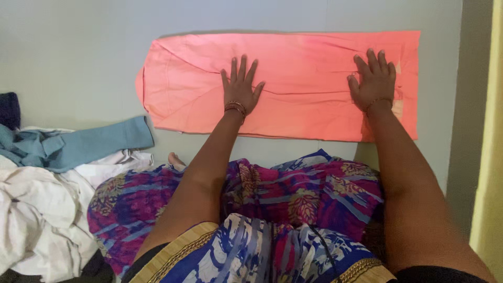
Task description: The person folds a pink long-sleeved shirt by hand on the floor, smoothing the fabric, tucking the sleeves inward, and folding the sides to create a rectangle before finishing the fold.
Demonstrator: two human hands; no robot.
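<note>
A salmon-pink folded garment (293, 68) lies flat on the pale grey floor (78, 52), stretched left to right in front of me. My left hand (240, 88) rests palm down on its middle, fingers spread, with bangles on the wrist. My right hand (374, 79) presses flat on its right part, fingers together and slightly spread, a thin bracelet on the wrist. Neither hand grips the cloth. My lap, in purple, pink and blue patterned fabric (304, 199), fills the lower middle.
A heap of clothes sits at the left: a blue-grey garment (89, 144), white cloth (36, 209) and a dark piece (9, 109). A toe (175, 159) shows beside my knee. A yellowish wall edge (490, 157) runs along the right.
</note>
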